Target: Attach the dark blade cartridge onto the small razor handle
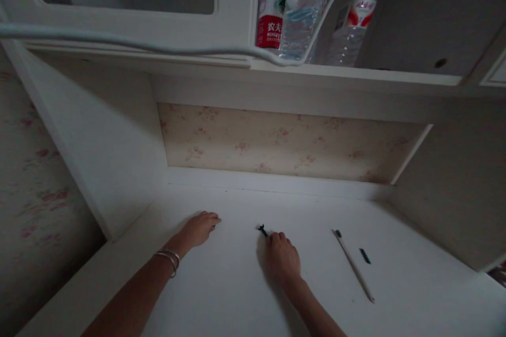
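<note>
**Q:** Report the condition of the right hand.

**A:** My right hand lies knuckles-up on the white worktop. Its fingers are drawn narrow, pinched on the near end of a small black object. The rest of that object projects just beyond my fingertips and lies on the worktop. I cannot tell what the object is; it is too small and too dark.

**Q:** And the left hand?

**A:** My left hand rests palm-down on the worktop, fingers loosely together and holding nothing. It is well apart from the black object. Two thin bracelets sit on that wrist.

**Q:** What lies outside the right fingers?

**A:** A long pale pen with a dark tip lies at an angle on the worktop, near my right hand but not touching it. Just beyond the pen lies a short dark cap, apart from it.

**Q:** What is above the fingers?

**A:** A cupboard shelf holds clear water bottles standing upright, with red and white labels. Floral wallpaper covers the back wall beyond both hands.
</note>
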The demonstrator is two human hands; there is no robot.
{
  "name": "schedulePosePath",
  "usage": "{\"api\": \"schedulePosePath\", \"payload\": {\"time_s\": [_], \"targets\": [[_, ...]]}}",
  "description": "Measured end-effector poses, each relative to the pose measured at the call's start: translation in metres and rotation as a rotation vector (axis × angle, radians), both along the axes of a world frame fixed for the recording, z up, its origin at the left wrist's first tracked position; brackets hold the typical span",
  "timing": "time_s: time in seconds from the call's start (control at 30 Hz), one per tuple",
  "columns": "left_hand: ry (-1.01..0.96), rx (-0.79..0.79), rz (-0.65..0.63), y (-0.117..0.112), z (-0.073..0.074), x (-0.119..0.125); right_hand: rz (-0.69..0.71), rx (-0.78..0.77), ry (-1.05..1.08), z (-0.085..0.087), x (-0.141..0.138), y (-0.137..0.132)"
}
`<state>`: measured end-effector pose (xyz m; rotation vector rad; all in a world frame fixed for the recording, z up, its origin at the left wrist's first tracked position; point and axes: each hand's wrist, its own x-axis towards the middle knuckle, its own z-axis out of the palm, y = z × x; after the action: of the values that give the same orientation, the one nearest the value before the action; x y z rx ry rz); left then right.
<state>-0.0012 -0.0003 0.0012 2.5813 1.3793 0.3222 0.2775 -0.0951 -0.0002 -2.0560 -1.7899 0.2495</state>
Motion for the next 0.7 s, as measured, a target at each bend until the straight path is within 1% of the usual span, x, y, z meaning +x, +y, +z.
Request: {"api": "schedulePosePath", "payload": {"time_s": [0.1,0.23,0.3,0.4,0.43,0.47,0.53,0.57,0.63,0.7], "targets": [[-0.051,0.003,0.009,-0.003,0.003,0.0,0.037,0.002,0.119,0.001,0.006,-0.004],[-0.172,0.034,0.066,-0.012,0.004,0.009,0.082,0.001,0.317,0.002,0.014,-0.017],[-0.237,0.052,0.093,-0.02,0.004,0.018,0.081,-0.002,0.544,0.002,0.015,-0.027],[-0.399,0.025,0.128,-0.042,0.008,0.039,0.052,0.006,1.071,0.003,0.01,-0.044],[-0.589,-0.064,0.16,-0.052,0.011,0.048,0.039,0.01,1.219,0.003,0.008,-0.049],[-0.774,-0.177,0.21,-0.064,0.014,0.056,0.029,0.014,1.323,0.004,0.005,-0.054],[-1.068,-0.393,0.292,-0.09,0.022,0.074,0.023,0.022,1.483,0.007,0.0,-0.062],[-1.2,-0.486,0.321,-0.103,0.025,0.083,0.027,0.026,1.549,0.007,-0.002,-0.065],[-1.471,-0.637,0.328,-0.124,0.028,0.1,0.044,0.019,1.652,0.007,-0.003,-0.069],[-1.669,-0.78,0.346,-0.138,0.027,0.113,0.064,-0.003,1.711,0.004,-0.003,-0.072]]}}
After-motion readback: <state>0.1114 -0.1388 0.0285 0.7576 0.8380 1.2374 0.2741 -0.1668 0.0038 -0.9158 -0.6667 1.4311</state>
